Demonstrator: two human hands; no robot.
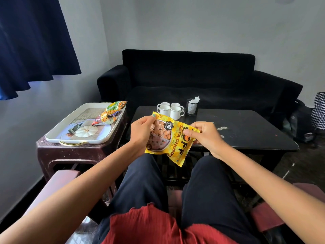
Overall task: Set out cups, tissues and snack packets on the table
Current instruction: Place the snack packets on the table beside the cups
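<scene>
I hold a yellow soya chunks packet (168,140) in the air above my knees, at the near edge of the black table (246,131). My left hand (140,132) grips the packet's upper left corner, and my right hand (205,136) pinches its right edge. Several white cups (170,110) stand grouped at the table's far side. Beside them a black mesh holder (192,107) carries white tissues. Two more snack packets (110,114) lie on a white tray (73,136) to my left.
The tray rests on a dark brown plastic stool (66,155) left of the table. A black sofa (193,80) stands behind the table. Bags (302,120) sit on the floor at the right. A dark blue curtain (33,43) hangs at the upper left.
</scene>
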